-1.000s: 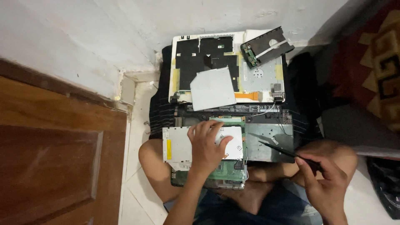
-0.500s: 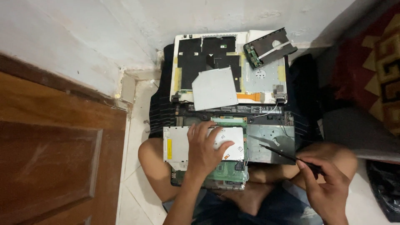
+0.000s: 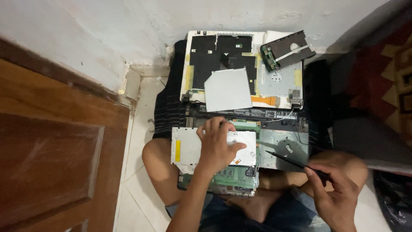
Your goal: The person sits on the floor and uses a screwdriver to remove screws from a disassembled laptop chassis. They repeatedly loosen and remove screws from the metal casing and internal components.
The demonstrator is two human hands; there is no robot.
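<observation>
- Well into the strip-down, as I judge it: the laptop's white base cover [image 3: 195,64] is off and lies at upper centre against the wall, with a flat silver panel [image 3: 227,90] resting on it and a small black board piece [image 3: 286,49] propped at its upper right corner.
- The open laptop chassis [image 3: 279,148] sits low in the middle of the frame on the person's lap; its green circuit board [image 3: 234,178] shows bare at the lower edge.
- The left hand [image 3: 216,146] lies flat, fingers spread, pressing on the silver optical drive [image 3: 186,146] at centre; this is no closed grip.
- The right hand [image 3: 334,195], lower right, has a closed grip on a thin black screwdriver [image 3: 287,159], whose tip points toward the grey metal area of the chassis.
- Left, by my reading: the board and the remaining inner parts are not yet out.
- Hard to make out: whether the drive is free or seated, since the palm covers its middle; any screws are too small to tell; the chassis's near edge is hidden by the forearm and legs.
</observation>
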